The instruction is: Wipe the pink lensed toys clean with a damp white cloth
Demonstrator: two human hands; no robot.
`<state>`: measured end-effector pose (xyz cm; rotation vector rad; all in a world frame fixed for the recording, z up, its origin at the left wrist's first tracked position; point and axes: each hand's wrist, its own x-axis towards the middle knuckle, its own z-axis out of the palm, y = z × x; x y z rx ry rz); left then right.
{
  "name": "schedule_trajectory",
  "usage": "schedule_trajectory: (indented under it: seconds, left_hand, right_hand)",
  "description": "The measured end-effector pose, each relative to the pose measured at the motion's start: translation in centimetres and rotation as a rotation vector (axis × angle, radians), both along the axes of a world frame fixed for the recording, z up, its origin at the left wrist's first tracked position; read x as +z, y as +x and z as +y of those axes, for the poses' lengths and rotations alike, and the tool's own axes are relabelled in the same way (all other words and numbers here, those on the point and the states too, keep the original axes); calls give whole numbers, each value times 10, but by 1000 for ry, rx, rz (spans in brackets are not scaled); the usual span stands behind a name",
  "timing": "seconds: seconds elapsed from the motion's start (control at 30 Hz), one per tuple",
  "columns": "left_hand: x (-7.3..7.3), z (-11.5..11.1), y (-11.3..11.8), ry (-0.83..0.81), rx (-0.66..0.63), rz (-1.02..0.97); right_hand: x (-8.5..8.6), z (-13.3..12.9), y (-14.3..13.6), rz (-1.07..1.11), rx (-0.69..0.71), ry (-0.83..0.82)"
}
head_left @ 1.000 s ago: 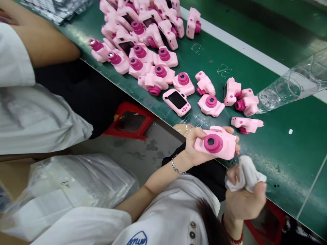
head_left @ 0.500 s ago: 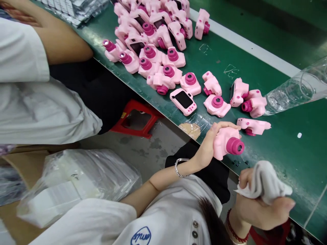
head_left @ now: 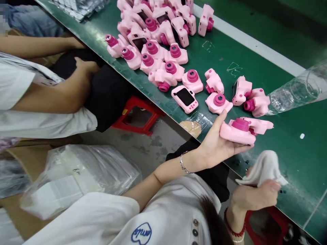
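My left hand (head_left: 213, 146), with a silver bracelet at its wrist, holds a pink toy camera (head_left: 238, 134) over the table's near edge. Its magenta lens points up and away, and the fingers run beneath the body. In my right hand (head_left: 258, 197), a white cloth (head_left: 265, 168) is bunched between thumb and fingers, apart from the camera. Just beyond the held camera lies another pink toy camera (head_left: 260, 126), partly covered by it. A toy camera with its black screen up (head_left: 185, 98) rests to the left. Small dark pieces (head_left: 246, 162) lie near the cloth.
Many more pink toy cameras (head_left: 153, 47) are heaped on the green table (head_left: 288, 153). A clear plastic bottle (head_left: 296, 90) lies at the right. Another person's arm (head_left: 58, 92) is at the left, near a red stool (head_left: 139, 115). A plastic-wrapped bundle (head_left: 84, 177) stands below.
My left hand has turned the toy camera, so its lens no longer faces right, and moved slightly right. My right hand with the cloth has shifted a little left. The other person's arms have moved.
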<state>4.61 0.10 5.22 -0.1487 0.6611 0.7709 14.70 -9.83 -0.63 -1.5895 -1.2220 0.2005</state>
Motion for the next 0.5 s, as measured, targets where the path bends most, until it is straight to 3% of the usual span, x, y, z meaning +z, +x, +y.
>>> schedule_trajectory:
  seconds: [0.1,0.23,0.3,0.43,0.5]
  left_hand:
    - [4,-4,2,-48,20,-13]
    - [0,-7,6,-40,2,-20]
    - [-3,-6,5,-17,18,-35]
    - [4,-7,-7,48,111,-72]
    - [10,-10,-14,67,99,-103]
  right_hand:
    - [0,1,-8,-95,-153,193]
    - [8,13,-20,-347,118,86]
    - [6,23,-18,-438,126,50]
    - [-8,39,2,-209,-104,-58]
    - [-13,39,13,-42,-74,-134]
